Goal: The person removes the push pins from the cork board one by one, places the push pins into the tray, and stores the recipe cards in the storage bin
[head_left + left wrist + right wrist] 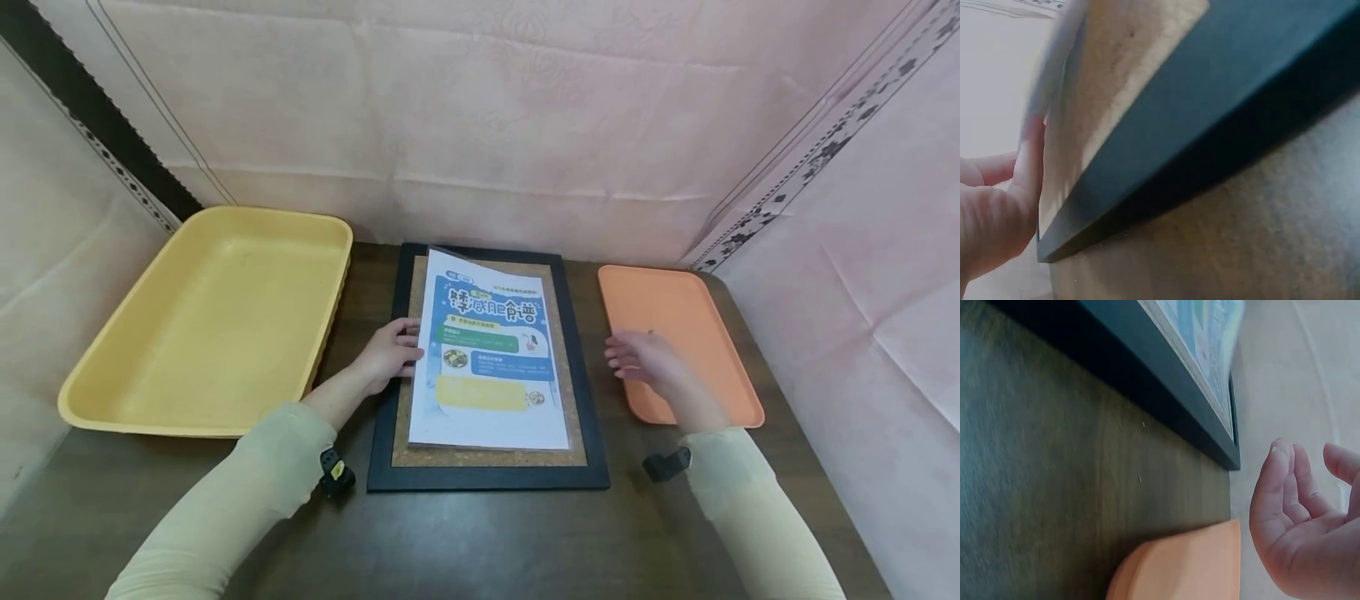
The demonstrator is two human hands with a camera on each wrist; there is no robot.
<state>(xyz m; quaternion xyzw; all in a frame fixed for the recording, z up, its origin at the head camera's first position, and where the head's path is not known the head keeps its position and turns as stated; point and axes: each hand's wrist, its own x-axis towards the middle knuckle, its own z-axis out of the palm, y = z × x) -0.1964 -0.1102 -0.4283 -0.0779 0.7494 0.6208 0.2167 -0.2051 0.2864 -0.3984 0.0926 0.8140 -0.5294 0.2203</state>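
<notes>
A printed sheet (487, 358) with blue panels and Chinese lettering lies over a cork board (487, 457) in a dark frame (487, 478). The sheet sits a little askew, its upper left corner overlapping the frame's top bar in the head view. My left hand (387, 354) pinches the sheet's left edge; in the left wrist view, the sheet's blurred side rises from the fingertips (1036, 125) above the cork. Over the left part of an orange tray (693, 333), my right hand (651, 362) holds nothing, its fingers (1269, 481) loosely bent and apart from the frame.
A large yellow tray (202, 321) with raised sides stands left of the frame. All of it rests on a dark wooden table (480, 542). Pale cloth (480, 125) hangs along the back and both sides, close behind the frame and trays.
</notes>
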